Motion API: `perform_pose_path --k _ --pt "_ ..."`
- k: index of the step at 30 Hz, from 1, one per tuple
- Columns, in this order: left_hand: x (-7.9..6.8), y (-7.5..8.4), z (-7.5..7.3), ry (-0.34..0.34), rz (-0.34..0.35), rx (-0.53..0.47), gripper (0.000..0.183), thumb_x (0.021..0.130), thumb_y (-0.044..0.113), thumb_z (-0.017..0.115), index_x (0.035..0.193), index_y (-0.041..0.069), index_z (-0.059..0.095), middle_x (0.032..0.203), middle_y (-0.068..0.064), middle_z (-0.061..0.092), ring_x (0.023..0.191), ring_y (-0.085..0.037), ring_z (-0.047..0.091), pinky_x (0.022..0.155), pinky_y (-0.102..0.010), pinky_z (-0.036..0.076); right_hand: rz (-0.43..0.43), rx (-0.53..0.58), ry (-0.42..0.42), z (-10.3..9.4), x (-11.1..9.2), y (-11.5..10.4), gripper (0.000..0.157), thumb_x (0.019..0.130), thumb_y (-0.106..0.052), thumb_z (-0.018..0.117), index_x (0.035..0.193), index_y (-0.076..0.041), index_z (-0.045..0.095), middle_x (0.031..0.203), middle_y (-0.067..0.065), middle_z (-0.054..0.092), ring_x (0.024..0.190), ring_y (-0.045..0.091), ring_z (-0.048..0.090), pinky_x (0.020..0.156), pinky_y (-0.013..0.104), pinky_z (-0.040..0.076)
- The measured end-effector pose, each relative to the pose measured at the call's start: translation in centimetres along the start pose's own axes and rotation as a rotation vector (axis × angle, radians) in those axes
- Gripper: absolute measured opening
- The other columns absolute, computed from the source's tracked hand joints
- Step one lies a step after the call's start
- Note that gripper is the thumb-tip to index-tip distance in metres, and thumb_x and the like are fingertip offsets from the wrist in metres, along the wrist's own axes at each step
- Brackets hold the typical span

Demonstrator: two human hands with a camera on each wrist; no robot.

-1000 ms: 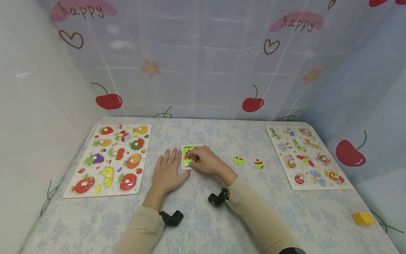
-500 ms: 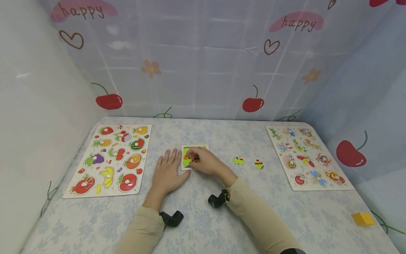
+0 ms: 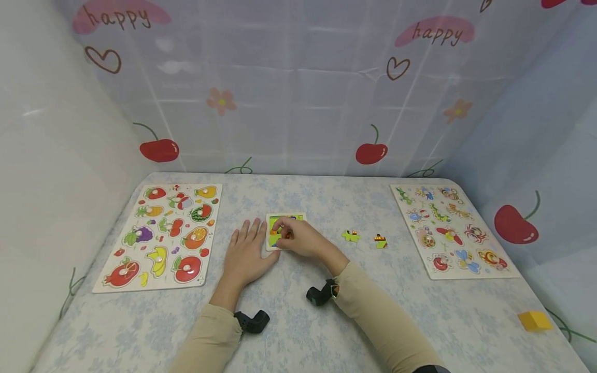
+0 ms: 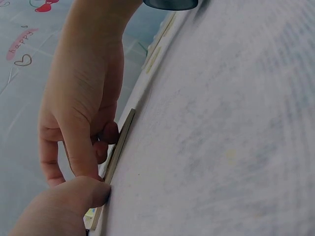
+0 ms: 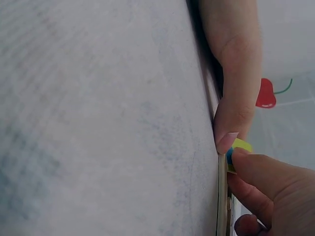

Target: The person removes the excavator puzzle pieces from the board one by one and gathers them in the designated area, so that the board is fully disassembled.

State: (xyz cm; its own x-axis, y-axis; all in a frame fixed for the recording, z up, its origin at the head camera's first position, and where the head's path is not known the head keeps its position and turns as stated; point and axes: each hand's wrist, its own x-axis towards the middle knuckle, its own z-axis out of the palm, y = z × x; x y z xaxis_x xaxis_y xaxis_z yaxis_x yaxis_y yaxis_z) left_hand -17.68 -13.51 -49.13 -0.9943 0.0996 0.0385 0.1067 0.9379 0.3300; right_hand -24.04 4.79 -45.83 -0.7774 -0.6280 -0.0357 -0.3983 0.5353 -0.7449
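A small jigsaw board [image 3: 271, 218] with a white border lies flat on the table between both hands. My left hand [image 3: 247, 254] rests spread on the table to its left, and the thumb touches the board's near edge. Over the board, my right hand [image 3: 302, 238] pinches a yellow-green and blue puzzle piece [image 5: 242, 145] between thumb and finger, as the right wrist view shows. The piece is down at the board's edge, close to the left thumb. My right fingers hide much of the board in the head view. Two loose puzzle pieces, one green [image 3: 351, 236] and one striped [image 3: 380, 241], lie to the right.
A fruit peg board [image 3: 210, 259] lies at the left of the table. An insect peg board [image 3: 436, 269] lies at the right. A yellow block [image 3: 534, 321] sits near the right edge. A patterned curtain [image 3: 298, 114] hangs behind the table.
My right hand's fingers have shifted slightly over the board, and a green piece seen at their tips half a second ago is now mostly covered. The left hand and loose pieces have stayed put.
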Motion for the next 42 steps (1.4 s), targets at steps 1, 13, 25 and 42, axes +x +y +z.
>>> perform_pose_path --k 1,13,25,42 --pt "0.0 0.0 0.0 -0.002 -0.001 0.001 0.089 0.091 0.067 0.046 0.159 0.015 0.023 0.167 -0.006 0.02 0.156 -0.031 0.009 0.125 -0.055 0.011 0.001 -0.002 -0.001 0.0 0.0 0.0 0.025 0.093 -0.015 0.07 0.116 -0.017 0.061 0.086 -0.002 0.063 0.069 0.011 0.055 0.065 0.024 0.047" --pt "0.0 -0.1 0.0 0.0 0.002 -0.009 0.088 0.091 0.067 0.046 0.159 0.015 0.023 0.167 -0.005 0.019 0.156 -0.03 0.009 0.125 -0.055 0.01 -0.017 -0.019 0.002 0.0 -0.1 -0.1 0.025 0.093 -0.015 0.07 0.115 -0.017 0.06 0.087 0.0 0.061 0.07 0.012 0.055 0.066 0.026 0.048" --pt "-0.1 -0.1 0.1 -0.001 -0.004 -0.01 0.09 0.09 0.066 0.048 0.159 0.015 0.023 0.167 -0.006 0.019 0.156 -0.03 0.008 0.126 -0.053 0.009 0.06 0.011 0.063 -2.7 -2.1 0.9 0.031 0.092 -0.019 0.071 0.121 -0.018 0.059 0.095 0.001 0.064 0.07 0.015 0.052 0.064 0.027 0.045" --pt "-0.1 0.1 0.0 -0.012 -0.014 -0.013 0.091 0.09 0.066 0.049 0.16 0.016 0.021 0.167 -0.006 0.017 0.156 -0.03 0.006 0.126 -0.053 0.008 0.187 -0.133 0.119 -6.9 -6.3 5.0 0.03 0.092 -0.019 0.072 0.119 -0.02 0.059 0.098 0.002 0.065 0.08 0.017 0.055 0.073 0.032 0.046"
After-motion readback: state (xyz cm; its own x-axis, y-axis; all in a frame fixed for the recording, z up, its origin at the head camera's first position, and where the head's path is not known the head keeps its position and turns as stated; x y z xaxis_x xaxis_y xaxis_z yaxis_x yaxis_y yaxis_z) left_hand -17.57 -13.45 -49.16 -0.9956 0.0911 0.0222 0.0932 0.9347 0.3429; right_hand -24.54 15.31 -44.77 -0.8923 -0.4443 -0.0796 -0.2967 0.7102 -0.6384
